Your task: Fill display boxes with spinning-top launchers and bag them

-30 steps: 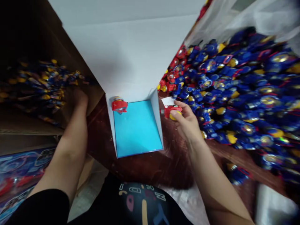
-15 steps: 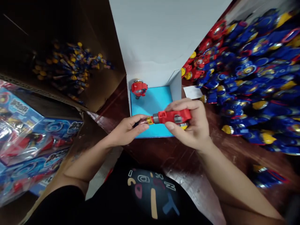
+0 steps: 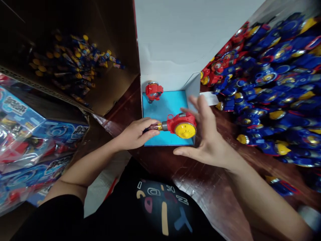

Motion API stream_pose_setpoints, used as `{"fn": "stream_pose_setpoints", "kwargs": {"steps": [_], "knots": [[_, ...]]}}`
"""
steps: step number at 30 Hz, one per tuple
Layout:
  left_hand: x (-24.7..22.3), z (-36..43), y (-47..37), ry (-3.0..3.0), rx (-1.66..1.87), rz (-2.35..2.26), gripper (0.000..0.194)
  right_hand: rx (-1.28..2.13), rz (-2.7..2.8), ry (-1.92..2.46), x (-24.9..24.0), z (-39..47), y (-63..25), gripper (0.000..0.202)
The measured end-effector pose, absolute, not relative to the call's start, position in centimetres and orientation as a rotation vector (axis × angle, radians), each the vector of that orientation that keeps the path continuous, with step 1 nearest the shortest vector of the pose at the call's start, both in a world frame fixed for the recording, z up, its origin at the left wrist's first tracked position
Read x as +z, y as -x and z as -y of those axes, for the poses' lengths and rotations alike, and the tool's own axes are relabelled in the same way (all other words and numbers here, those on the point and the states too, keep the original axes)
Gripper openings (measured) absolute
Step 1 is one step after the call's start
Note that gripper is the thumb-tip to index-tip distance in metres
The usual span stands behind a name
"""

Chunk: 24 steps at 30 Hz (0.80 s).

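Head view: the left hand [image 3: 137,134] pinches the yellow-faced red toy [image 3: 185,130] by its narrow stem [image 3: 158,126] over the blue-bottomed white box [image 3: 173,104]. The right hand [image 3: 210,144], blurred, is spread open beside it; contact is unclear. A firm pinch should steady the toy's wide end.

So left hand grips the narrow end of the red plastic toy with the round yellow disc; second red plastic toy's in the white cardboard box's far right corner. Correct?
Wrong corner: the head view shows the second red plastic toy in the far left corner of the white cardboard box.
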<state>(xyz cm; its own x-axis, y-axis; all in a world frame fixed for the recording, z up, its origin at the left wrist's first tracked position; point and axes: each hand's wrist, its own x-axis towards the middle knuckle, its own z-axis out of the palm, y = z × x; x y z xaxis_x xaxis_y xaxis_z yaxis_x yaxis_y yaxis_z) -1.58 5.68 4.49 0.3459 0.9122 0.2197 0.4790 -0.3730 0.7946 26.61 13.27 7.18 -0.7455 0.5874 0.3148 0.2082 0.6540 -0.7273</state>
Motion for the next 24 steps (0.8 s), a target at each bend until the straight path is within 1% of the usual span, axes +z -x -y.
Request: {"fn": "stream_pose_setpoints", "kwargs": {"steps": [1, 4, 6, 8, 9, 10, 12, 14, 15, 17, 19, 21, 24], "knots": [[4.7, -5.6, 2.0, -1.861, 0.846, -1.166, 0.031, 0.795, 2.442, 0.519, 7.6, -13.9, -27.2, 0.118], [5.1, -5.2, 2.3, -1.674, 0.764, -1.07, 0.034, 0.445, 2.629, 0.317, 8.7, -15.5, -28.1, 0.089], [4.8, -4.9, 2.0, -1.714, 0.802, -1.077, 0.032, 0.322, 2.66, 0.305, 9.4, -16.0, -28.0, 0.073], [4.4, -4.3, 1.6, -1.751, 0.866, -1.112, 0.03, 0.259, 2.691, 0.346, 9.8, -16.1, -27.6, 0.063], [4.2, -4.0, 1.4, -1.733, 0.881, -1.114, 0.03, 0.271, 2.701, 0.366, 10.0, -16.0, -27.3, 0.062], [4.2, -3.8, 1.3, -1.693, 0.884, -1.097, 0.032, 0.32, 2.694, 0.377, 10.2, -16.0, -26.9, 0.066], [4.2, -3.4, 1.3, -1.633, 0.874, -1.043, 0.036, 0.486, 2.648, 0.364, 10.2, -16.0, -26.3, 0.082], [4.4, -4.0, 1.8, -1.701, 0.955, -1.094, 0.044, 0.599, 2.564, 0.38, 9.9, -16.2, -25.5, 0.087], [4.3, -4.9, 2.1, -1.754, 1.06, -1.194, 0.049, 0.588, 2.531, 0.43, 9.5, -16.5, -25.0, 0.083], [3.7, -7.8, 2.8, -1.772, 1.375, -1.476, 0.057, 0.45, 2.534, 0.603, 8.6, -17.2, -23.7, 0.066], [2.3, -12.0, 3.1, -1.621, 1.637, -1.67, 0.06, 0.29, 2.592, 0.769, 7.7, -17.9, -22.4, 0.06], [0.5, -16.0, 2.9, -1.461, 1.663, -1.662, 0.057, 0.206, 2.72, 0.817, 7.3, -18.3, -21.3, 0.056], [-1.5, -19.1, 1.8, -1.281, 1.517, -1.593, 0.039, 0.158, 2.912, 0.706, 7.7, -18.6, -20.3, 0.047]]}}
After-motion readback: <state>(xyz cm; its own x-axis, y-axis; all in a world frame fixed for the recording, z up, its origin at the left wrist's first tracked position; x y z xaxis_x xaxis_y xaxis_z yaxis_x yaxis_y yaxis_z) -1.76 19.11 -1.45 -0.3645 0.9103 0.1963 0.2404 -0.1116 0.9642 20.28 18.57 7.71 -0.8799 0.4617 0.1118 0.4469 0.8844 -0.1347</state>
